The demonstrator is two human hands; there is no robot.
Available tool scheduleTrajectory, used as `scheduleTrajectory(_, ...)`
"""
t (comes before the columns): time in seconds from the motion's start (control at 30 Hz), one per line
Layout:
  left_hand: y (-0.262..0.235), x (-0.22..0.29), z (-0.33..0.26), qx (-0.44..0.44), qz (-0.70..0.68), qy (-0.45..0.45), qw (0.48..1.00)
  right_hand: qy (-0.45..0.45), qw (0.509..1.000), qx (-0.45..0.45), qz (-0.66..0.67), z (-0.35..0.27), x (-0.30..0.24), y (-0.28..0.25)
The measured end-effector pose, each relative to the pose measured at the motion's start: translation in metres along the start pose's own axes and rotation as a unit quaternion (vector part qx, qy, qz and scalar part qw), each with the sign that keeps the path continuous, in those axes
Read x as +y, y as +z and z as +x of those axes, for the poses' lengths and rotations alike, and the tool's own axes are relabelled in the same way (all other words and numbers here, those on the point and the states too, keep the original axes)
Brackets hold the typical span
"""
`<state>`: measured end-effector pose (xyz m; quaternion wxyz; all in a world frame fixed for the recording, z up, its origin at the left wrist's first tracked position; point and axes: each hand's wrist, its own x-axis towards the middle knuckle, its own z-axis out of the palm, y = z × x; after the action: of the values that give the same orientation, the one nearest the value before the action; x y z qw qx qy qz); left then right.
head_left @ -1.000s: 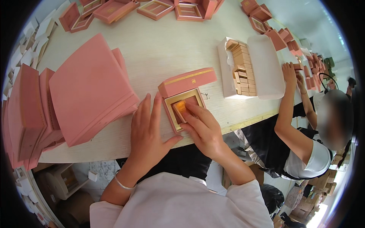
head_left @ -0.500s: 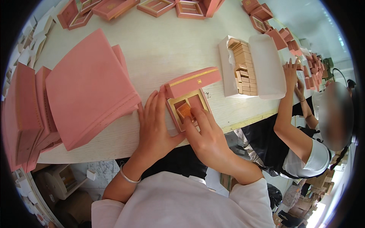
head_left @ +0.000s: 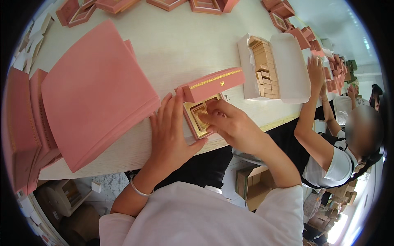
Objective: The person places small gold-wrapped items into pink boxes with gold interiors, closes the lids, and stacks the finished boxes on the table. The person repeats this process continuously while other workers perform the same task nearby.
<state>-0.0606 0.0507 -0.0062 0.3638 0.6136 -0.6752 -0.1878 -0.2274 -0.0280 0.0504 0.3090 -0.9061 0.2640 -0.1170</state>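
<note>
A pale wood-grain tabletop (head_left: 172,45) carries everything, with a broad stack of pink sheets (head_left: 92,92) lying at the person's left, its corner hanging over the near edge. To the right stands an open white carton (head_left: 289,67) holding rows of small tan boxes (head_left: 264,67), and a neighbouring person's hand (head_left: 315,67) rests against its far side. Near the front edge, between the two, sits a small pink gift box (head_left: 205,102), its lid hinged up and its gold-lined tray facing upward. The left hand (head_left: 170,131) lies flat, fingers spread, pressed against the box's left side. The right hand (head_left: 232,123) curls over the tray, fingertips pinching a small gold insert (head_left: 201,115) inside it.
</note>
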Motion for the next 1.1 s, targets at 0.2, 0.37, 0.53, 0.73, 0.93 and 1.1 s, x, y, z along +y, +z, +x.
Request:
scheduleTrajectory(0.2,0.0,-0.001,0.002,0.003,0.008,0.016,1.0,-0.087,0.986,-0.008,-0.14,-0.001,0.007,0.002)
scheduleTrajectory(0.37,-0.001,-0.002,0.001,0.006,0.011,0.024,1.0,-0.021,0.996,-0.082,-0.035,0.015,0.008,-0.006)
scheduleTrajectory(0.53,-0.002,-0.001,0.0,0.016,0.004,0.024,1.0,0.077,0.986,-0.147,0.007,0.031,0.001,-0.01)
scheduleTrajectory(0.73,0.002,0.004,0.002,0.006,0.006,0.007,1.0,0.097,0.985,-0.143,0.017,0.023,0.015,-0.006)
scheduleTrajectory(0.93,0.0,-0.003,-0.001,0.005,0.02,0.012,1.0,0.255,0.958,0.125,-0.03,0.013,0.037,-0.109)
scheduleTrajectory(1.1,0.002,-0.004,-0.001,-0.005,0.023,0.015,1.0,0.109,0.964,0.087,-0.227,0.015,0.106,-0.108)
